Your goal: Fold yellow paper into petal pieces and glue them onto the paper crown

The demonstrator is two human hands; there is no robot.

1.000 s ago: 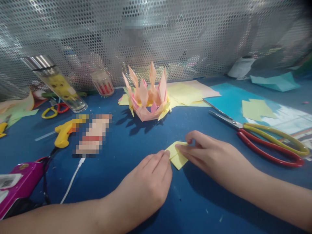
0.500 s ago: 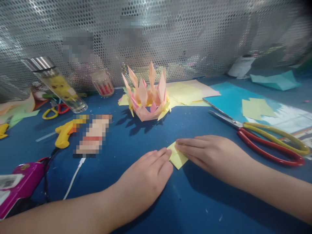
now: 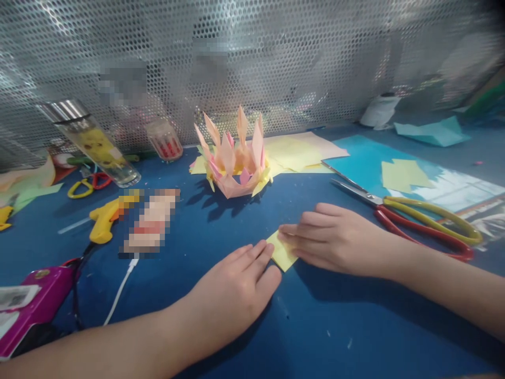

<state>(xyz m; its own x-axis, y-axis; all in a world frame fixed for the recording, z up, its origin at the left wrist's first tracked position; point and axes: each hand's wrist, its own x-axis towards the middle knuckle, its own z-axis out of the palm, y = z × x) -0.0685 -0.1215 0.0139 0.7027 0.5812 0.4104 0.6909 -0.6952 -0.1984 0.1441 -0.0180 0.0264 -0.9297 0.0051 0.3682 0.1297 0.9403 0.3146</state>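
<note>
A small folded piece of yellow paper lies on the blue table in front of me. On its left edge rest the fingertips of my left hand, stretched out, with the thumb low beside the near side. My right hand lies over the paper's right part, its fingers extended flat and pressing down on it. Neither hand is wrapped around the paper. Part of the paper is hidden under the right fingers. Beyond the hands stands a pink and yellow folded-paper crown with tall points.
Large scissors with red and yellow handles lie by my right forearm. A yellow glue gun, a glass bottle and a purple device are on the left. Paper sheets lie behind, before a perforated metal panel.
My right hand has shifted left over the yellow paper and covers more of it, its knuckles higher. My left hand stays nearly in place. The view has turned slightly.
</note>
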